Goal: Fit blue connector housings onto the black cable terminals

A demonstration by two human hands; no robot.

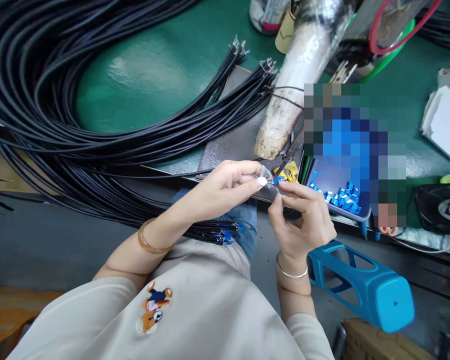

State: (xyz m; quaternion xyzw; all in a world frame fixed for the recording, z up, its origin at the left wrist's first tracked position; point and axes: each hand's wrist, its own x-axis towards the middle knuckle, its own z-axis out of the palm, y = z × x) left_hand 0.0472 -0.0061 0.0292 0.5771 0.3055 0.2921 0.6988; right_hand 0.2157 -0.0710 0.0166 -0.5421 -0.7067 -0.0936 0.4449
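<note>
My left hand is closed in a pinch on the end of a black cable, with thin coloured wires fanning out past its fingertips. A small blue connector sits at the wires, just beyond the left thumb. Close below it, my right hand has thumb and forefinger brought together on what looks like one thin pale wire. Beneath my left forearm, a bunch of cable ends with blue connectors rests on my lap.
Thick loops of black cable cover the left of the green table. A wrapped post rises beyond my hands. To the right is a tray holding loose blue connectors. A blue stool stands below.
</note>
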